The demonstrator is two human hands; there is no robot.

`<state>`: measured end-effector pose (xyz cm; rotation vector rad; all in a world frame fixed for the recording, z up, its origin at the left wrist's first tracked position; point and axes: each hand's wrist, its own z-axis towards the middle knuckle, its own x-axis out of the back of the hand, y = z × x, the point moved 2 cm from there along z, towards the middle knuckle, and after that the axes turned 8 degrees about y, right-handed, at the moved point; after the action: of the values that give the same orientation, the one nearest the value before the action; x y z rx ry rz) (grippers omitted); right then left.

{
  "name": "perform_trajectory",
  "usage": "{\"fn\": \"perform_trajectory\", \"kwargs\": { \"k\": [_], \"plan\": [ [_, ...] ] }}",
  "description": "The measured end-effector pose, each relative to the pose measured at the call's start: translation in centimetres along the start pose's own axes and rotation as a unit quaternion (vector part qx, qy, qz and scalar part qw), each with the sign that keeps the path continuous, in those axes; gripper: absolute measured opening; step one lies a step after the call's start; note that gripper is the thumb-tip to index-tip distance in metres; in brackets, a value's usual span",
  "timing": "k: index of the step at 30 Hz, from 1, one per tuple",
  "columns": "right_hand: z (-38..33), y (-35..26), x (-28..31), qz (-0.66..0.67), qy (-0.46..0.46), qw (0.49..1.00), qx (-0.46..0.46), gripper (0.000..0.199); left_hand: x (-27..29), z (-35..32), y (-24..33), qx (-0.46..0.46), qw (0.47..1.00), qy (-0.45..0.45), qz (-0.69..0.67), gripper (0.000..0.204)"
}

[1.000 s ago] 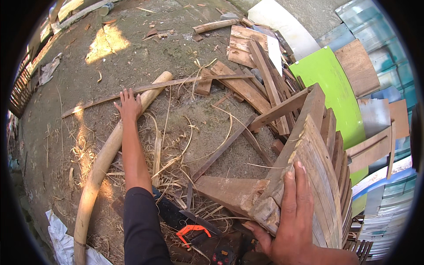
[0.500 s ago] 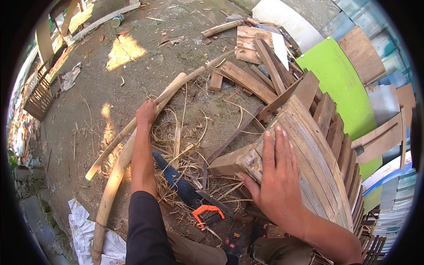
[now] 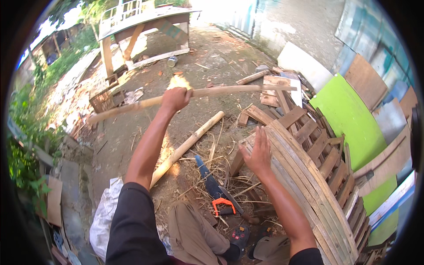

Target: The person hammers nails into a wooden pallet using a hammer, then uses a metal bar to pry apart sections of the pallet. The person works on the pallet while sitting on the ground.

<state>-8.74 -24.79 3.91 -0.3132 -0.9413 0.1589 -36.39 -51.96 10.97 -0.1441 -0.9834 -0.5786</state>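
Note:
My left hand (image 3: 176, 99) is closed around the middle of a long, slightly bent wooden pole (image 3: 238, 91), held out in front of me above the ground. Fingers stretched, my right hand (image 3: 259, 155) is at the near-left end of a slatted wooden bench top (image 3: 304, 185); whether the palm presses on it I cannot tell. A second, thicker pole (image 3: 190, 143) lies on the ground below my left arm. Between my arms are a saw (image 3: 210, 179) with a dark blue blade and orange handle, and a long-bladed knife (image 3: 230, 199), among curled shavings (image 3: 212, 152).
Stacked wood offcuts (image 3: 318, 143) and a green panel (image 3: 346, 112) line the right side. At the far left stand a table (image 3: 150, 22) and a slatted crate (image 3: 102, 100). A white sack (image 3: 105, 216) lies near my left elbow, and my shoe (image 3: 240, 238) is by the saw.
My left hand has lifted the thinner pole off the thicker one and swung it forward to lie nearly crosswise. The view has tilted up. My right hand stays at the bench end.

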Motion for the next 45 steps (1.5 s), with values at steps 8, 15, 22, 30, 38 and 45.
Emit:
{"fn": "perform_trajectory", "kwargs": {
  "k": [8, 15, 22, 30, 38, 45],
  "plan": [
    [0.0, 4.8, 14.2, -0.066, 0.225, 0.968, 0.094, 0.071, 8.9, 1.0, 19.2, -0.103, 0.992, -0.042, -0.059, 0.056],
    [-11.2, 18.9, 30.4, -0.261, 0.129, 0.956, -0.024, 0.055, 3.3, -1.1, 43.0, -0.243, 0.949, -0.092, -0.177, 0.066],
    [-27.8, 28.7, 37.8, -0.254, 0.122, 0.944, -0.174, 0.038, -1.7, -11.0, 61.4, -0.334, 0.891, -0.139, -0.276, 0.069],
    [-33.9, 31.8, 39.7, -0.194, 0.127, 0.936, -0.266, 0.037, -5.6, -17.0, 66.8, -0.404, 0.801, -0.138, -0.42, 0.043],
    [-34.8, 34.0, 37.9, -0.142, 0.187, 0.939, -0.251, 0.038, -8.9, -17.7, 64.9, -0.351, 0.796, -0.056, -0.49, 0.039],
    [-34.0, 32.8, 37.7, -0.157, 0.204, 0.923, -0.285, 0.034, -8.8, -18.3, 64.5, -0.32, 0.8, -0.102, -0.497, 0.037]
  ]
}}
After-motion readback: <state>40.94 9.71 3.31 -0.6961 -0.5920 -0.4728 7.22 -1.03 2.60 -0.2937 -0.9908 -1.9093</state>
